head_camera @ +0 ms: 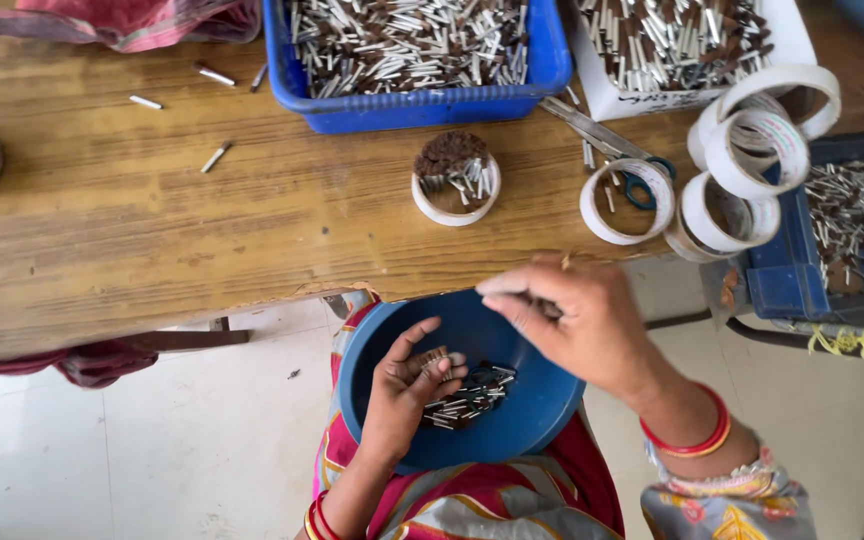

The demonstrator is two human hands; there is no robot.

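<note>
A round blue bowl [512, 420] rests on my lap, holding a small heap of short silver-and-brown sticks [472, 398]. My left hand [407, 385] sits inside the bowl, fingers curled around a little bundle of these sticks. My right hand [577, 315] hovers over the bowl's upper right rim, fingers pinched together on what looks like a few sticks, partly hidden by the fingers. Red bangles circle both wrists.
A wooden table [152, 230] lies ahead with a blue tray [412, 105] and a white tray [642, 100] full of sticks, a small white ring [455, 205] holding sticks, several tape rolls [742, 165], scissors [612, 150], loose sticks, and a dark blue crate [802, 270] at right.
</note>
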